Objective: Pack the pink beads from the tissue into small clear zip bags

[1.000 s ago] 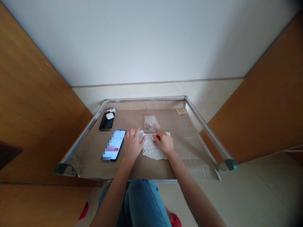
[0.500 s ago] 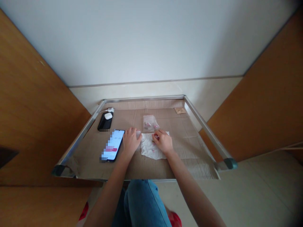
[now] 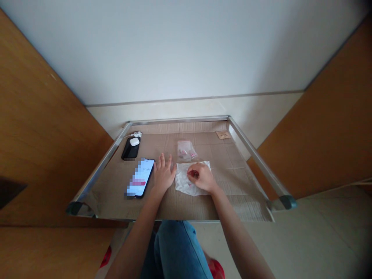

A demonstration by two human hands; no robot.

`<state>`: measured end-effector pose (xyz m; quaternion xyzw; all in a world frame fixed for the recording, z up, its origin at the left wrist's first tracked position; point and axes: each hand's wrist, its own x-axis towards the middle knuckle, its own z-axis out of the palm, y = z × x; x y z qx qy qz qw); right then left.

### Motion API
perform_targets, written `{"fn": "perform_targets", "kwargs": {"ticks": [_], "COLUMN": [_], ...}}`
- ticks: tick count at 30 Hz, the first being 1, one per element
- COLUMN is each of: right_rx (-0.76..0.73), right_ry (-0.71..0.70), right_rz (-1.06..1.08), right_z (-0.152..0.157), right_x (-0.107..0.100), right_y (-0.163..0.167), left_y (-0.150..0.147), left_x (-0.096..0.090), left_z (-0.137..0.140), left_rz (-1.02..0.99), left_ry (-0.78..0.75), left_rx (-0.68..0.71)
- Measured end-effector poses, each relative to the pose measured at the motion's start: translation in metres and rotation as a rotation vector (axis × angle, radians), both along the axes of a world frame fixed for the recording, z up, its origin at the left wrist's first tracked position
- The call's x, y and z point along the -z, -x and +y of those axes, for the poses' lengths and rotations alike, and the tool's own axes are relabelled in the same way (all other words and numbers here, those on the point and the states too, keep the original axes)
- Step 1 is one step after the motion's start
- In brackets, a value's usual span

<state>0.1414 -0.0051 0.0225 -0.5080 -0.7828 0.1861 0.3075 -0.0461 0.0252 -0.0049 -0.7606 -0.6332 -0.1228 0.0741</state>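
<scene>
My left hand (image 3: 164, 173) rests on the cardboard with its fingers spread, beside the phone with a lit screen (image 3: 141, 178). Over the crumpled white tissue (image 3: 182, 183), my right hand (image 3: 203, 177) curls with thumb and fingertips together. Something dark reddish shows inside that grip, too small to name. A tiny pink piece (image 3: 190, 185) lies on the tissue just below the fingers. Behind the tissue is a clear plastic bag (image 3: 186, 150) with small pink pieces in it.
Cardboard (image 3: 229, 166) lines the metal-framed stand. A black phone-like slab (image 3: 130, 150) with a white earbud case (image 3: 134, 142) and a white plug (image 3: 136, 134) sits at the far left. A small brown packet (image 3: 223, 135) lies at the far right. The metal rail (image 3: 180, 118) runs along the back.
My left hand's fingers have straightened and spread; the clear item that showed beside them is no longer plain. My right hand stays over the tissue with its fingers curled. The view has shifted slightly.
</scene>
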Motion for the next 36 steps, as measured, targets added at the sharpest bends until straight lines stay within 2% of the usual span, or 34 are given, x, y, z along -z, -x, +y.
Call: {"fn": "perform_targets", "kwargs": {"ticks": [6,12,16,20,22,28,36], "right_rx": [-0.117,-0.129,-0.153,-0.167,-0.170,-0.145,-0.131], "right_ry": [0.036,0.050,0.064,0.059,0.046,0.043,0.039], "right_rz": [-0.063,-0.075,-0.065,-0.066,-0.064,-0.038,-0.033], "right_z": [-0.005,-0.009,-0.010,-0.009,-0.008,-0.006,-0.006], "right_x": [-0.002,-0.005,-0.004,0.000,0.001,0.004,0.006], "right_y": [0.002,-0.001,-0.005,-0.006,-0.006,-0.010,-0.013], "left_y": [0.003,0.010,0.010,0.000,-0.010,-0.037,-0.040], "left_x": [0.002,0.003,-0.004,-0.022,-0.031,-0.037,-0.030], "left_z": [0.004,0.008,0.011,0.016,0.020,0.039,0.049], "left_rz": [0.061,0.075,-0.013,-0.172,-0.218,-0.132,-0.065], "left_ry": [0.088,0.098,0.024,-0.142,-0.162,-0.087,-0.012], "left_rx": [0.043,0.143,0.173,0.220,0.256,0.256,0.209]}}
